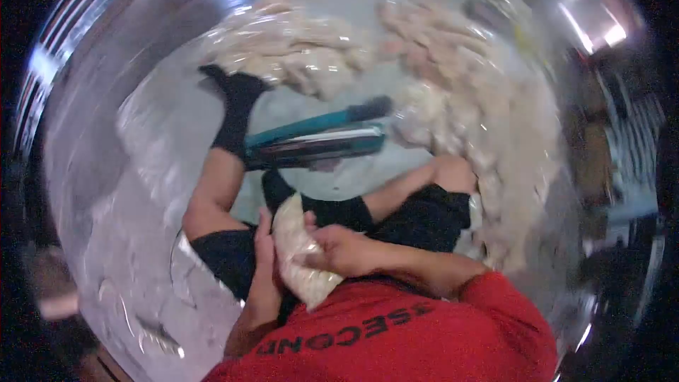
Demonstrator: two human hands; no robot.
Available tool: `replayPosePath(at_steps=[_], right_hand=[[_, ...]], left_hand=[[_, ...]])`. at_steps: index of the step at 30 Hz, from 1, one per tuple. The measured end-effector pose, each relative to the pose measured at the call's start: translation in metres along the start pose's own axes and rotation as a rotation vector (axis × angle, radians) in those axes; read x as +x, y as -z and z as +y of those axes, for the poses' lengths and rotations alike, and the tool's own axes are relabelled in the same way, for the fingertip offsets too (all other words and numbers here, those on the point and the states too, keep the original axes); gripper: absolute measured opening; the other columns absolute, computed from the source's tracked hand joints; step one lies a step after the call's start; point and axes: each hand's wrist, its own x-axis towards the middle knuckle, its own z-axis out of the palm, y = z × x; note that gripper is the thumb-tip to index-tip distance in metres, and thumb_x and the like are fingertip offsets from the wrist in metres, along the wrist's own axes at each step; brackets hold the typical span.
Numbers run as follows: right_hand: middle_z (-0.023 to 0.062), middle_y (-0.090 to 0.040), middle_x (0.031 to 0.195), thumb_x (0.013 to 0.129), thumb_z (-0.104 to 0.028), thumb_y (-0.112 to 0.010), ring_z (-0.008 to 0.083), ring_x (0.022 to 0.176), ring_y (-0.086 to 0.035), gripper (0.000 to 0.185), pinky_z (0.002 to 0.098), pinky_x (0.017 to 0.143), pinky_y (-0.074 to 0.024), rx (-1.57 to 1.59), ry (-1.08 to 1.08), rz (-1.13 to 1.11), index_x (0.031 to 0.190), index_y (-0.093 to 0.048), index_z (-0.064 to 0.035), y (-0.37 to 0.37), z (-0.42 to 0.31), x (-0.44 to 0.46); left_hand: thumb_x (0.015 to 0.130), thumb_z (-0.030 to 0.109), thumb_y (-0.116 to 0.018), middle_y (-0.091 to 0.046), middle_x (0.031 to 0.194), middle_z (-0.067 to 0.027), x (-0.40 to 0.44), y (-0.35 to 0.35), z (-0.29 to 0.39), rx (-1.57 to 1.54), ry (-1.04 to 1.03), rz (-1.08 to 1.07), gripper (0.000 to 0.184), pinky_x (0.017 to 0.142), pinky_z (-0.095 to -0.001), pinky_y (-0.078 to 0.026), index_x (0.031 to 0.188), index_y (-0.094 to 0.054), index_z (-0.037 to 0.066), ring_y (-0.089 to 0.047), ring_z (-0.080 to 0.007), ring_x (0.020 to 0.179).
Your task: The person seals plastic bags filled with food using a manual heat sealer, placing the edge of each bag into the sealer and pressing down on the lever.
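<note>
A clear plastic packet (303, 258) filled with something pale is held upright, slightly tilted, in front of my red shirt. My left hand (264, 249) supports its left side, with the fingers partly behind it. On the other side, my right hand (343, 249) grips the packet, its thumb and fingers closed on the plastic. Beyond my crossed legs lies a long teal device (315, 138) with a metallic strip and a dark end, which looks like a hand bag sealer. Blur hides the exact contents of the packet.
A heap of filled clear packets (304, 46) lies on the floor at the far left. Another long pile of packets (453, 64) runs down the right side. Pale plastic sheeting (163, 262) covers the floor on the left. My bent legs surround the working space.
</note>
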Motion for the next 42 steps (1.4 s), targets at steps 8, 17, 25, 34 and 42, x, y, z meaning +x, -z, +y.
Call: replayPosePath(at_steps=[8,17,25,34,42], right_hand=[[0.0162,-0.072,0.109,0.095,-0.046,-0.064,0.0288,0.097,-0.069,0.052,0.042,0.086,-0.0549,0.082,-0.101,0.158,0.122,-0.065,-0.0021,0.06,0.083,-0.027],[0.0239,-0.067,0.107,0.089,-0.028,-0.065,0.0405,0.1,-0.066,0.032,0.0497,0.086,-0.0539,-0.697,-0.504,1.018,0.105,-0.069,-0.0007,0.219,0.194,-0.022],[0.0235,-0.067,0.101,0.088,-0.026,-0.062,0.0389,0.097,-0.067,0.03,0.0485,0.082,-0.0549,-0.869,-0.535,1.086,0.106,-0.068,-0.0025,0.237,0.191,0.017],[0.0227,-0.066,0.094,0.096,-0.032,-0.059,0.0434,0.088,-0.063,0.03,0.051,0.08,-0.0497,-0.484,-0.254,1.6,0.102,-0.057,-0.0027,0.202,0.148,-0.05],[0.0094,-0.063,0.09,0.088,-0.001,-0.072,0.0238,0.083,-0.063,0.014,0.0321,0.077,-0.0518,-0.332,0.635,1.439,0.097,-0.062,-0.0055,0.126,0.054,-0.072]], left_hand=[[0.097,0.025,-0.063,-0.064,0.117,-0.0159,-0.029,-0.043,0.16,0.412,-0.739,0.136,0.045,0.086,-0.043,-0.058,0.131,-0.054,-0.003,-0.066,-0.0294,0.103],[0.098,0.021,-0.064,-0.062,0.127,-0.0222,0.035,0.005,0.306,1.884,-1.682,1.141,0.046,0.1,-0.0386,-0.048,0.132,-0.054,-0.008,-0.062,-0.032,0.115],[0.097,0.027,-0.066,-0.069,0.118,-0.0187,0.074,0.031,0.141,1.481,-1.202,0.68,0.042,0.095,-0.0355,-0.05,0.125,-0.062,-0.005,-0.066,-0.0279,0.108],[0.09,0.019,-0.07,-0.071,0.101,-0.0158,0.03,-0.055,-0.018,1.843,-0.901,-0.12,0.023,0.085,-0.0379,-0.053,0.106,-0.07,0.001,-0.069,-0.0329,0.094],[0.089,0.03,-0.073,-0.064,0.126,-0.0182,0.034,-0.11,-0.06,1.932,-0.732,-0.323,0.049,0.096,-0.0401,-0.052,0.128,-0.061,0.003,-0.064,-0.0322,0.116]])
